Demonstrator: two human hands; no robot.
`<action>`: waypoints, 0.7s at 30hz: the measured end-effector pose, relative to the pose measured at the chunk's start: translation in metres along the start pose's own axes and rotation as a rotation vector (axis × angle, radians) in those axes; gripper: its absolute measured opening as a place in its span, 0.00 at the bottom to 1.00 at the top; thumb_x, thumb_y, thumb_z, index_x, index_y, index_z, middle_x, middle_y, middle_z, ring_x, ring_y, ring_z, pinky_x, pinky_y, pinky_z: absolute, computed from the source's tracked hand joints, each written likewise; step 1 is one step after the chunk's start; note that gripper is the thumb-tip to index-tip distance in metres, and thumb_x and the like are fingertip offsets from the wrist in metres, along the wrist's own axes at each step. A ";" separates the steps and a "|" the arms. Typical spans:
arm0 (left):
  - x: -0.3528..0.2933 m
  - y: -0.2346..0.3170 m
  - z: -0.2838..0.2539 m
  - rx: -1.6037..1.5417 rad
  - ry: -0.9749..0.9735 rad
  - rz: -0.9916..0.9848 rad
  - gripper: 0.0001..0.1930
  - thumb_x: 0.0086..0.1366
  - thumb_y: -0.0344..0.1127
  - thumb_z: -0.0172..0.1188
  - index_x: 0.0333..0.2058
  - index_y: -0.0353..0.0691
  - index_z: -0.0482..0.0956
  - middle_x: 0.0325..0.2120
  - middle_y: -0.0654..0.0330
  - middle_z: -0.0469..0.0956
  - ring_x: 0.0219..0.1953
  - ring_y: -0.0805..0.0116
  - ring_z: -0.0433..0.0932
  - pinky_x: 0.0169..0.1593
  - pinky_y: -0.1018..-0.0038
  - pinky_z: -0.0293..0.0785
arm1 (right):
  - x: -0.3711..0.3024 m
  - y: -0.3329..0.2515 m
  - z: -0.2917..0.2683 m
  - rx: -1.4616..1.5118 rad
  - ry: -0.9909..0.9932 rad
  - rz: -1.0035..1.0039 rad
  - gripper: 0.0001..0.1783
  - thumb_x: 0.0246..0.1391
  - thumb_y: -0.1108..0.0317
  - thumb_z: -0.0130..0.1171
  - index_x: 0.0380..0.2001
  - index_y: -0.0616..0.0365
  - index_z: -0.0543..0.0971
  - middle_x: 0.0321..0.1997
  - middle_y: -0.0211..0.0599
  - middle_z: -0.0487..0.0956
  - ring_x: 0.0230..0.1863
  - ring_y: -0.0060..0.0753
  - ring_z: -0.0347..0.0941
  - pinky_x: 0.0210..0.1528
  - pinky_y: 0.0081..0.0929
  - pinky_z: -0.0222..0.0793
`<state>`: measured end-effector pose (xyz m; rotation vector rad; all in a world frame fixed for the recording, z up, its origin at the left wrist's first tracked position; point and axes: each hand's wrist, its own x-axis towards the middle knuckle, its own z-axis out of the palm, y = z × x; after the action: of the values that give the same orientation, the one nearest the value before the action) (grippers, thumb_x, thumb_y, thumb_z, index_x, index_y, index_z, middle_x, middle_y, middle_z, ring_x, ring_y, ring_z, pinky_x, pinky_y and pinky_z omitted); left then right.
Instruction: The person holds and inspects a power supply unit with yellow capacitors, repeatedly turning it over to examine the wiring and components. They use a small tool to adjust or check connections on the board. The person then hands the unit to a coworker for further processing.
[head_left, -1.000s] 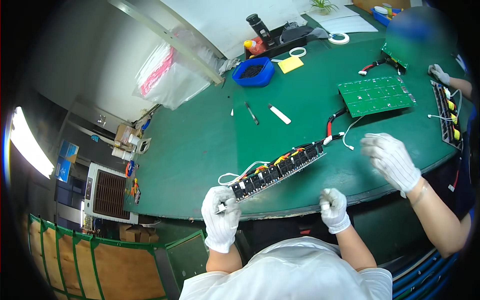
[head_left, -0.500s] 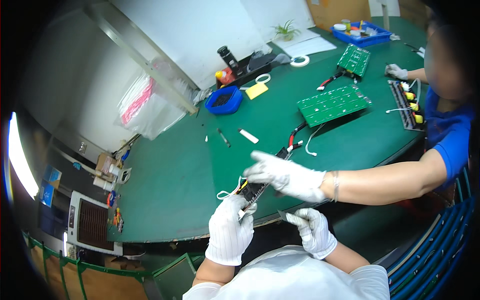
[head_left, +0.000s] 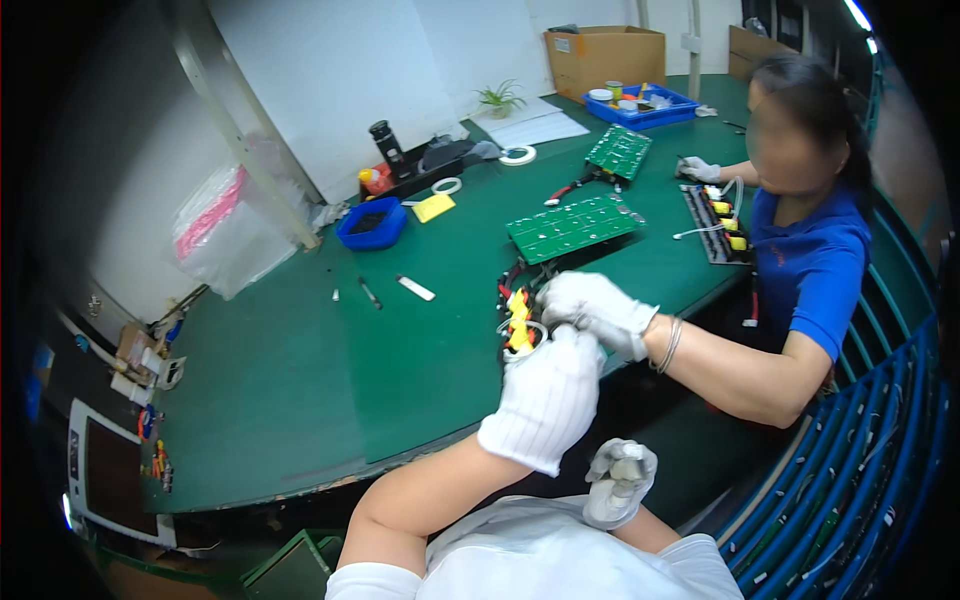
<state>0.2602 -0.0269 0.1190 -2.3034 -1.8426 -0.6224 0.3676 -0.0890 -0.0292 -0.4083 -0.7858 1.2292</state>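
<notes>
My white-gloved left hand (head_left: 552, 395) reaches forward over the table's front edge, its fingers closed at the near end of a circuit board strip (head_left: 519, 322) with yellow components and a white wire loop. Its fingertips are partly hidden. A co-worker's gloved hand (head_left: 597, 308) is at the same strip from the right, touching or nearly touching my fingers. Lower down, close to my body, my gloved right hand (head_left: 617, 484) is pinched around a thin grey plate (head_left: 628, 468), which shows only in part. Beyond the strip lies a large green circuit board (head_left: 572, 229).
A co-worker in blue (head_left: 815, 250) sits at the right, beside another strip with yellow parts (head_left: 722, 222). On the green table (head_left: 290, 390) lie a white-handled tool (head_left: 415, 288), a dark pen (head_left: 371, 294), a blue bin (head_left: 371, 224) and a smaller green board (head_left: 618, 153). Blue racks (head_left: 830, 500) stand lower right.
My left hand has moved forward and right with the strip, which has turned to show its yellow parts. The co-worker's hand now meets it. My right hand stays low. The view has swung right.
</notes>
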 end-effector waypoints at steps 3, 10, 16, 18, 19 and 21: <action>0.027 0.036 0.034 -0.173 0.062 0.026 0.07 0.57 0.33 0.57 0.31 0.38 0.71 0.26 0.49 0.74 0.24 0.55 0.78 0.24 0.62 0.74 | 0.007 -0.009 -0.027 -0.181 0.072 -0.288 0.29 0.53 0.41 0.56 0.43 0.55 0.69 0.25 0.36 0.70 0.20 0.23 0.63 0.17 0.16 0.58; 0.048 0.097 0.110 -0.373 0.232 0.215 0.09 0.54 0.35 0.60 0.30 0.41 0.69 0.23 0.54 0.70 0.23 0.57 0.75 0.24 0.63 0.71 | 0.001 -0.048 -0.075 -0.462 0.380 -0.315 0.31 0.54 0.38 0.52 0.42 0.58 0.68 0.24 0.31 0.69 0.19 0.19 0.63 0.17 0.13 0.58; 0.056 0.098 0.190 -0.463 0.364 0.232 0.11 0.52 0.36 0.64 0.28 0.43 0.69 0.22 0.55 0.69 0.23 0.57 0.73 0.25 0.63 0.69 | -0.011 -0.057 -0.102 -0.459 0.530 -0.242 0.32 0.55 0.38 0.52 0.44 0.59 0.69 0.24 0.30 0.71 0.21 0.18 0.65 0.17 0.13 0.60; 0.053 0.101 0.199 -0.473 0.347 0.224 0.12 0.52 0.37 0.65 0.27 0.44 0.69 0.22 0.56 0.70 0.23 0.57 0.73 0.25 0.63 0.69 | -0.010 -0.054 -0.105 -0.466 0.577 -0.276 0.33 0.55 0.38 0.52 0.44 0.60 0.70 0.25 0.31 0.71 0.20 0.17 0.65 0.18 0.12 0.61; 0.051 0.102 0.203 -0.475 0.336 0.219 0.12 0.52 0.37 0.65 0.27 0.44 0.69 0.22 0.56 0.70 0.23 0.58 0.73 0.25 0.63 0.69 | -0.009 -0.055 -0.106 -0.496 0.549 -0.275 0.32 0.55 0.39 0.53 0.45 0.60 0.70 0.25 0.31 0.72 0.20 0.17 0.66 0.18 0.12 0.62; 0.046 0.103 0.207 -0.478 0.305 0.220 0.14 0.50 0.38 0.67 0.28 0.44 0.69 0.23 0.56 0.70 0.24 0.57 0.73 0.25 0.63 0.68 | -0.002 -0.060 -0.107 -0.549 0.487 -0.274 0.32 0.56 0.40 0.53 0.45 0.60 0.70 0.25 0.32 0.72 0.20 0.17 0.66 0.19 0.12 0.63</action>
<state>0.4157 0.0610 -0.0351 -2.4506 -1.3905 -1.4113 0.4856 -0.0958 -0.0621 -0.9728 -0.7148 0.6027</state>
